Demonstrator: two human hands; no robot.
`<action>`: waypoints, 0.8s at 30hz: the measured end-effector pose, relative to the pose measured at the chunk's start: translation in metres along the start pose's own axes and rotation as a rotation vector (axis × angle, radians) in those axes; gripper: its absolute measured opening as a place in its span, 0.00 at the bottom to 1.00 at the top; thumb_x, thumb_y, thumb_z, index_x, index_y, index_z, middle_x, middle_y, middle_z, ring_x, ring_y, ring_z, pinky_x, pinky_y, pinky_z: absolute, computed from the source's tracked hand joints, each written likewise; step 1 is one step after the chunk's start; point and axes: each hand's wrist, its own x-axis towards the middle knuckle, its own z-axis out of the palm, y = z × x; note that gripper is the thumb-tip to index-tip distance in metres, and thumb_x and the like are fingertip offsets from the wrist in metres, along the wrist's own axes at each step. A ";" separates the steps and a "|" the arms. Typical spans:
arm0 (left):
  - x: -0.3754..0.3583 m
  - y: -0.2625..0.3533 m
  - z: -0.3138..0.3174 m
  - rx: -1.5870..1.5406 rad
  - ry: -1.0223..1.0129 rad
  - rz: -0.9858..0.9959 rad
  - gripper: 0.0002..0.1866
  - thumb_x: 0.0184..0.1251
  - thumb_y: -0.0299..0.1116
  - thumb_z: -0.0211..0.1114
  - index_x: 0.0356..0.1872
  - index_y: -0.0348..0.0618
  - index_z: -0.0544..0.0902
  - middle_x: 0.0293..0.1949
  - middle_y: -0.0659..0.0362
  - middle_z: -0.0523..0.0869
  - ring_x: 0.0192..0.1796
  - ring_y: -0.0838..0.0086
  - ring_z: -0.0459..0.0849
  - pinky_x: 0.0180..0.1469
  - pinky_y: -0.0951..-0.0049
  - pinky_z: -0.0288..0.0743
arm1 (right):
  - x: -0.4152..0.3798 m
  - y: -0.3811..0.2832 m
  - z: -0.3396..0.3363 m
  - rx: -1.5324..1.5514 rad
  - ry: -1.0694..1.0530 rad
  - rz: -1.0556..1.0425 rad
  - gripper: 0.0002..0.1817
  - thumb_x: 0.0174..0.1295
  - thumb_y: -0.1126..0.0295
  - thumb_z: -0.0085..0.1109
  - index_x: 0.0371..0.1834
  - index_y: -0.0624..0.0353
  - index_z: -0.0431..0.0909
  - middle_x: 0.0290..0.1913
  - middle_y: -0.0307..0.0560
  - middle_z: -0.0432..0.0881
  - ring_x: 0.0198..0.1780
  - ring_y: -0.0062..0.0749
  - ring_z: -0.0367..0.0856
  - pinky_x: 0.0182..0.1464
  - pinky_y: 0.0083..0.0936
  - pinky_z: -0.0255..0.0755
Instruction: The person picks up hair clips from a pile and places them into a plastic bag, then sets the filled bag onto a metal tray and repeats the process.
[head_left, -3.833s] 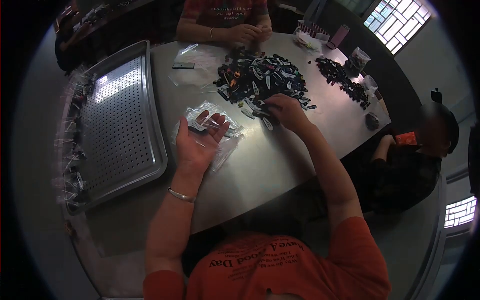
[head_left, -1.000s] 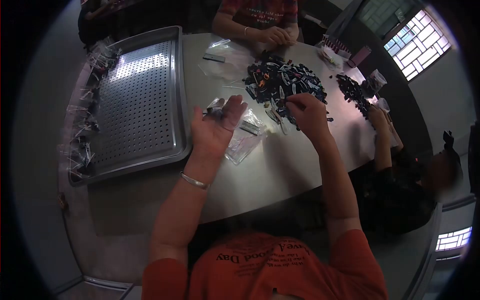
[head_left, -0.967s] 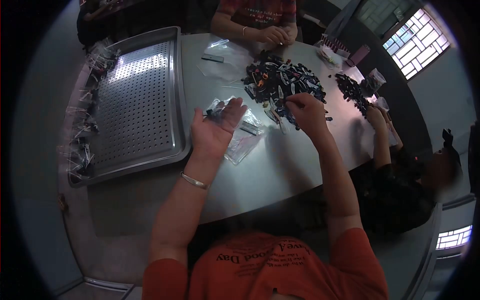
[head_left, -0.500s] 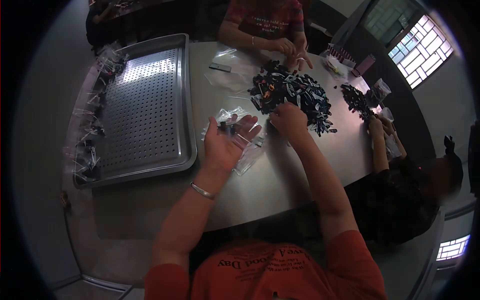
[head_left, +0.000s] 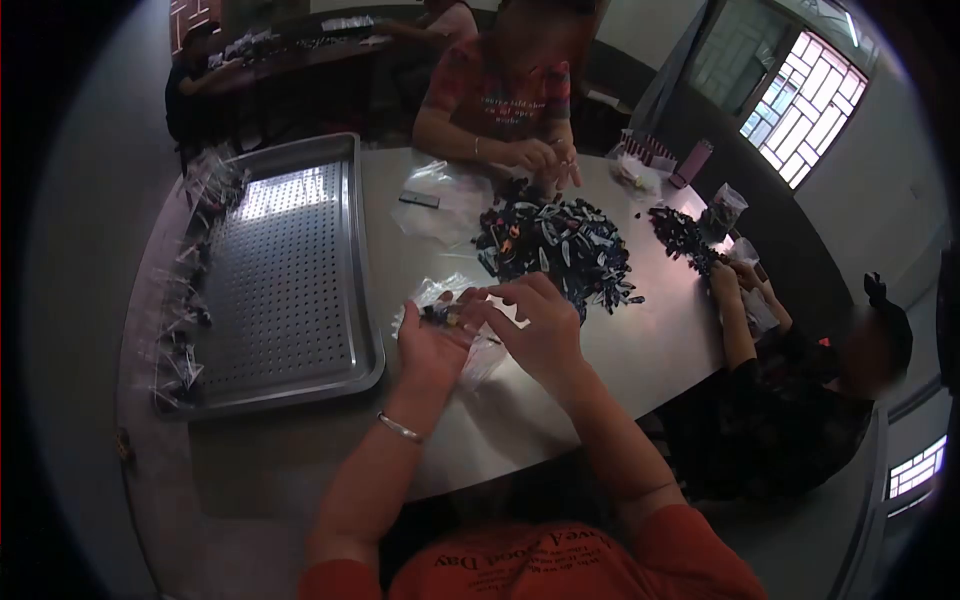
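My left hand (head_left: 432, 345) is palm up above a stack of clear plastic bags (head_left: 480, 368). Small dark pieces (head_left: 437, 314) lie in its palm against the half-curled fingers. Over those fingertips, my right hand (head_left: 540, 325) has its thumb and fingers brought together in a pinch; whatever is between them is too small to make out. Just beyond my right hand spreads a large pile of small, long dark pieces (head_left: 555, 245), some with white or orange parts.
To the left stands a perforated metal tray (head_left: 365, 300), with filled clear bags (head_left: 190, 290) along its far side. A dark flat bar (head_left: 420, 200) lies on plastic at the back. Co-workers' hands (head_left: 535, 158) are busy across the table, others (head_left: 735, 278) at a smaller pile (head_left: 680, 232) on the right.
My right hand has left the near edge of the pile and come back left to my left hand's fingers. The left hand stays palm up. The camera view has tilted up.
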 end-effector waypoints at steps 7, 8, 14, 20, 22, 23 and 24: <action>0.000 -0.004 -0.001 0.000 -0.055 -0.020 0.30 0.76 0.55 0.34 0.52 0.34 0.69 0.52 0.37 0.75 0.58 0.47 0.75 0.61 0.47 0.70 | -0.018 0.021 0.002 0.577 -0.352 0.694 0.21 0.54 0.70 0.67 0.49 0.67 0.72 0.34 0.45 0.82 0.32 0.22 0.80 0.35 0.22 0.75; 0.000 -0.005 -0.002 -0.004 -0.056 -0.017 0.30 0.76 0.55 0.34 0.52 0.34 0.69 0.52 0.37 0.75 0.58 0.47 0.75 0.61 0.47 0.70 | -0.022 0.028 0.007 0.649 -0.296 0.628 0.21 0.53 0.73 0.66 0.50 0.66 0.72 0.35 0.44 0.83 0.34 0.22 0.80 0.37 0.22 0.75; 0.002 0.006 0.000 0.170 -0.254 0.023 0.21 0.76 0.44 0.42 0.50 0.36 0.75 0.51 0.44 0.80 0.57 0.54 0.78 0.61 0.53 0.73 | 0.022 0.023 -0.028 0.267 -0.187 0.302 0.18 0.53 0.78 0.62 0.49 0.62 0.74 0.31 0.41 0.81 0.33 0.19 0.79 0.38 0.20 0.74; 0.007 0.002 -0.007 0.241 -0.191 -0.022 0.12 0.71 0.39 0.55 0.43 0.41 0.78 0.40 0.53 0.84 0.48 0.59 0.83 0.56 0.53 0.76 | 0.057 0.003 -0.037 0.054 -0.260 0.089 0.17 0.53 0.77 0.62 0.47 0.61 0.75 0.31 0.46 0.83 0.31 0.33 0.83 0.37 0.26 0.76; 0.002 -0.002 -0.004 0.286 -0.137 -0.030 0.11 0.70 0.40 0.57 0.39 0.43 0.79 0.39 0.56 0.84 0.46 0.64 0.83 0.54 0.56 0.76 | 0.062 0.013 -0.029 0.091 -0.309 0.057 0.19 0.52 0.76 0.63 0.49 0.62 0.76 0.30 0.45 0.83 0.31 0.27 0.83 0.37 0.23 0.76; -0.001 -0.002 -0.004 0.283 -0.113 -0.029 0.11 0.70 0.40 0.57 0.39 0.43 0.79 0.39 0.56 0.84 0.46 0.64 0.83 0.54 0.56 0.76 | 0.065 0.010 -0.030 0.143 -0.312 0.059 0.19 0.51 0.76 0.64 0.49 0.62 0.77 0.30 0.44 0.83 0.32 0.25 0.83 0.37 0.22 0.75; -0.001 -0.001 -0.001 0.279 -0.158 -0.038 0.11 0.70 0.40 0.56 0.39 0.43 0.79 0.39 0.56 0.84 0.45 0.64 0.83 0.53 0.57 0.76 | 0.070 -0.003 -0.037 0.225 -0.320 0.131 0.19 0.51 0.76 0.63 0.49 0.63 0.78 0.30 0.43 0.84 0.32 0.22 0.82 0.37 0.21 0.75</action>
